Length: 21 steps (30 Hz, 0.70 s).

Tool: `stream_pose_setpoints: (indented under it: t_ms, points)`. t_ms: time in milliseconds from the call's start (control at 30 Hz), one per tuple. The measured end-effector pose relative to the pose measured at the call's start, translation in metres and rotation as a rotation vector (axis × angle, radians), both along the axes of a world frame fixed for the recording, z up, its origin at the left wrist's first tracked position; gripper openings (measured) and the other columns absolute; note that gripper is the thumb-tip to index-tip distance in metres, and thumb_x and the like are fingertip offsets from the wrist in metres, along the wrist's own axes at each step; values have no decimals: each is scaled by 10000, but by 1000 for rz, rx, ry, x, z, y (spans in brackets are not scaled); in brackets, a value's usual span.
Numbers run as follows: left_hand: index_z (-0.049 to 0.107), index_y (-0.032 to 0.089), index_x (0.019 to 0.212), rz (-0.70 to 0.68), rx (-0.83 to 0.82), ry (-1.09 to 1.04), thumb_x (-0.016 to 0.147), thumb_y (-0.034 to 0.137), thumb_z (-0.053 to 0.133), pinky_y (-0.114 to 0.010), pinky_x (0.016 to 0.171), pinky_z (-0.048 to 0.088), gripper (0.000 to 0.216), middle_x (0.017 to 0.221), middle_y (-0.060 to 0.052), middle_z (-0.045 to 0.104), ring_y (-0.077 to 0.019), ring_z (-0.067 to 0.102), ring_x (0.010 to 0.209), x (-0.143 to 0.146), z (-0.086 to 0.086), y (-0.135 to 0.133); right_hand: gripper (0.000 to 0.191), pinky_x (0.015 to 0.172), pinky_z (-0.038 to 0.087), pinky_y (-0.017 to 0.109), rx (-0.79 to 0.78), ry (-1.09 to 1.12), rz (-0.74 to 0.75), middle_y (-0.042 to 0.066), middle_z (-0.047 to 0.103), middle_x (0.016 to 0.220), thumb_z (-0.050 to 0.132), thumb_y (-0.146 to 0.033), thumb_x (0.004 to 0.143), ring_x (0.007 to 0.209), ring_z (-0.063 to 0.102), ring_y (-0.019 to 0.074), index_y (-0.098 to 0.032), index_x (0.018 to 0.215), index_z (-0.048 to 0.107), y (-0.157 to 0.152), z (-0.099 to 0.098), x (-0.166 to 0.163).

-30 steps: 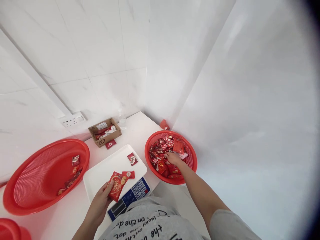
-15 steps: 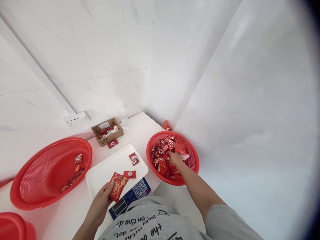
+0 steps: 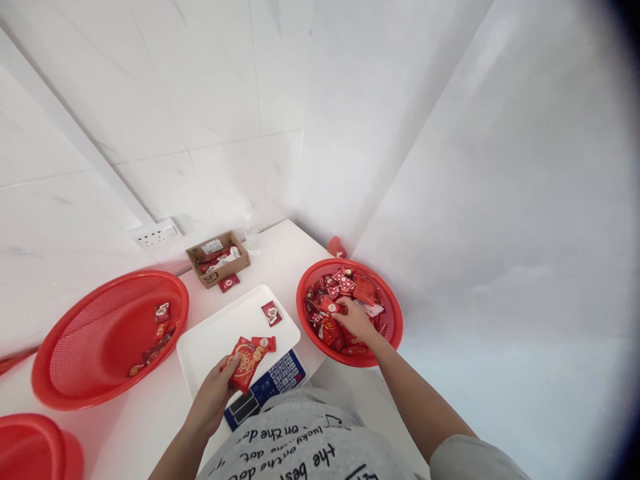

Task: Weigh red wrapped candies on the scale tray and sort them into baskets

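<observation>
My left hand (image 3: 215,395) grips a large red snack packet (image 3: 247,365) with gold print, over the near edge of a white scale tray (image 3: 220,330). Behind that packet a smaller red packet (image 3: 265,343) shows, partly covered. A dark red packet (image 3: 272,313) lies alone toward the tray's right end. Inside the right red basket (image 3: 399,327), my right hand (image 3: 356,319) is closed with its fingertips on a small red packet (image 3: 329,305) with a round white label. Many wrapped sweets and packets lie around and beneath it.
A second red basket (image 3: 75,347) at left holds several packets. The scale's blue keypad (image 3: 280,375) faces me. Behind the tray stands a cardboard box (image 3: 231,268) of red packets, with one packet (image 3: 229,283) before it. Another red container (image 3: 35,443) sits lower left.
My right hand has drawn back slightly and lifted, bringing a small red packet into sight at its fingertips. My left hand still holds the large packet. The view has shifted a little.
</observation>
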<state>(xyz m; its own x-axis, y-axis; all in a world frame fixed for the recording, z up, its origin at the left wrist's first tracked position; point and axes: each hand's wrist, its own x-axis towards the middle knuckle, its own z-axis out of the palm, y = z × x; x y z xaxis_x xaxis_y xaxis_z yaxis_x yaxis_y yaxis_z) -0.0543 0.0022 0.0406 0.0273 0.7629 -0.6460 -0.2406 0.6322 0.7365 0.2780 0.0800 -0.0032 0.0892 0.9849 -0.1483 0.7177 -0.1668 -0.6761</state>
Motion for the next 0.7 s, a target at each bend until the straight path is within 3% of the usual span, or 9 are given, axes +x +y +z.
stream_pose_setpoints:
  t_ms: [200, 400, 533, 700]
  points:
    - [597, 156, 892, 104, 42, 31, 652, 412, 699, -256, 671, 468, 365, 859, -45, 646, -134, 580, 716, -7, -8, 1, 253, 792, 422, 268, -19, 178, 203, 10, 636, 982, 572, -252, 719, 880, 582, 163, -223, 969, 543, -9, 11, -65]
    - [560, 161, 948, 114, 103, 170, 685, 444, 646, -299, 714, 478, 395, 923, -64, 632, -158, 591, 783, -24, -16, -2, 330, 816, 434, 277, -16, 177, 352, 37, 604, 1070, 549, -276, 756, 871, 578, 154, -211, 1079, 534, -9, -1, -117]
    - [451, 178, 1178, 95, 148, 481, 704, 416, 615, -410, 877, 424, 555, 1173, -134, 554, -254, 538, 1045, -35, -31, -5, 388, 968, 348, 313, 47, 73, 424, 84, 533, 1195, 526, -272, 777, 1112, 482, 192, -189, 1157, 523, -15, -12, -128]
    - [350, 175, 1319, -85, 448, 941, 745, 365, 557, -451, 1071, 192, 639, 1413, -145, 313, -290, 208, 1326, -38, -56, -6, 442, 995, 333, 323, 7, 50, 526, 92, 500, 1259, 523, -261, 773, 1148, 459, 214, -174, 1206, 511, -30, -20, -138]
